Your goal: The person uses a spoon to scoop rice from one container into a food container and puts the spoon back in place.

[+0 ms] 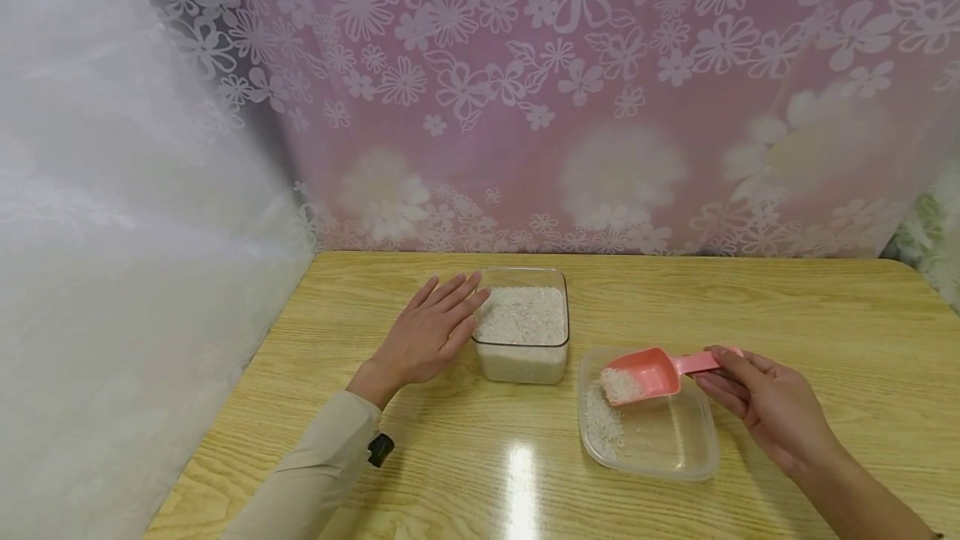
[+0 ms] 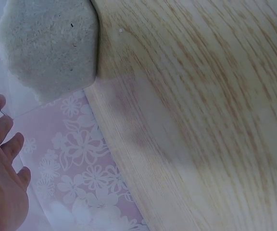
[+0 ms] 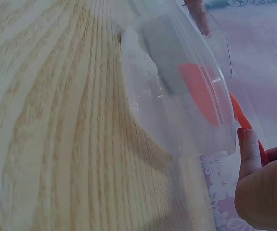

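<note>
A pink scoop [image 1: 660,372] holds some white rice [image 1: 622,385] at its front end. My right hand [image 1: 776,402] grips its handle, and the bowl of the scoop is over a shallow clear plastic container [image 1: 675,444]. Rice grains lie along the left part of that container. To its left stands a deeper clear container [image 1: 522,363], largely filled with rice. My left hand [image 1: 431,332] has its fingers extended and touches this container's left rim. In the right wrist view the scoop [image 3: 201,94] shows through the shallow container's wall.
Both containers stand on a wood-grain table [image 1: 450,473]. A pink floral curtain [image 1: 480,132] hangs behind the table's back edge, and a whitish sheet [image 1: 150,273] hangs along the left side. A dark band sits at the left sleeve.
</note>
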The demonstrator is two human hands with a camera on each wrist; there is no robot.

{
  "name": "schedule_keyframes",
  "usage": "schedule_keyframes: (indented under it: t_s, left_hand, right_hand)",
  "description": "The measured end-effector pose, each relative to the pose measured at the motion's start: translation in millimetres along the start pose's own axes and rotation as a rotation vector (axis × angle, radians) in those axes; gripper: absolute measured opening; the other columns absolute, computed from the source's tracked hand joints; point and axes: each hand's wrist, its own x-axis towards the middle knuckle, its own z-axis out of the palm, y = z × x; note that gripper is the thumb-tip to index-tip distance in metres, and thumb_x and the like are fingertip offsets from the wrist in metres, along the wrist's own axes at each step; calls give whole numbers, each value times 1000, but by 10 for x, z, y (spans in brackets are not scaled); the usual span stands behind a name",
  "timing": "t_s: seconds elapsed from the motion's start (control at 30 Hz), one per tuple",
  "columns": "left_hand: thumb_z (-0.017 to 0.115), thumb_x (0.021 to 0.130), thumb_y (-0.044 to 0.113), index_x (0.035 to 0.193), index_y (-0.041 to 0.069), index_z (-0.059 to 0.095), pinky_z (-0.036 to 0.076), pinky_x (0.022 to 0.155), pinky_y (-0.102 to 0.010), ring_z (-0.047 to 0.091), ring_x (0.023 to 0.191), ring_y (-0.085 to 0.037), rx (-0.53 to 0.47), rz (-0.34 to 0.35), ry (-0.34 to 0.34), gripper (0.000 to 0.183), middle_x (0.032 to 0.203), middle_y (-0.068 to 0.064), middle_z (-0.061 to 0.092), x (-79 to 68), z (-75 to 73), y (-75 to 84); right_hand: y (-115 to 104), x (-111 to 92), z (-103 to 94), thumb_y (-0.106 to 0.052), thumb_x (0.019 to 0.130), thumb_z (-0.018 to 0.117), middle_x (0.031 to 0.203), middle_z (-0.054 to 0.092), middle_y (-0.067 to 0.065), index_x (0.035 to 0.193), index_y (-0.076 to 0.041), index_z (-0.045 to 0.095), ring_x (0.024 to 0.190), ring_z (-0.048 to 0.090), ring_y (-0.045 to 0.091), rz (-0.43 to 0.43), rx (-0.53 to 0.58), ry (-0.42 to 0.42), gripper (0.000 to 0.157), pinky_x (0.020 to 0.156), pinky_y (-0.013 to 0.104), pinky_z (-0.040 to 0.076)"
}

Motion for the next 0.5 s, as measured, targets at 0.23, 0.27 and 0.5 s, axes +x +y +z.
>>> schedule_keyframes:
  t_s: [0.23, 0.27, 0.5]
  left_hand:
    - [30, 105, 33, 151, 19, 33, 10, 116, -44, 20, 143, -20, -5, -5, -5, 48, 156, -1, 23, 1, -2, 1]
    - [31, 105, 33, 151, 19, 33, 10, 116, -44, 19, 143, -20, -6, -5, -4, 48, 156, -1, 23, 1, -1, 0]
    - [30, 105, 33, 151, 19, 33, 10, 116, -44, 20, 142, -20, -10, -3, 2, 48, 156, -2, 24, 0, 3, -2]
  right_hand:
    - [-11, 3, 26, -6, 100, 48, 101, 70, 14, 104, -2, 70, 94, 68, 24, -16, -32, 26, 23, 83, 31, 52]
    - [-11, 3, 27, -6, 100, 48, 101, 70, 13, 103, -2, 70, 93, 68, 24, -20, -35, 29, 23, 83, 31, 53]
    - [-19, 1, 53, -5, 99, 51, 101, 70, 10, 101, -2, 70, 91, 69, 24, -52, -87, 48, 19, 80, 31, 53]
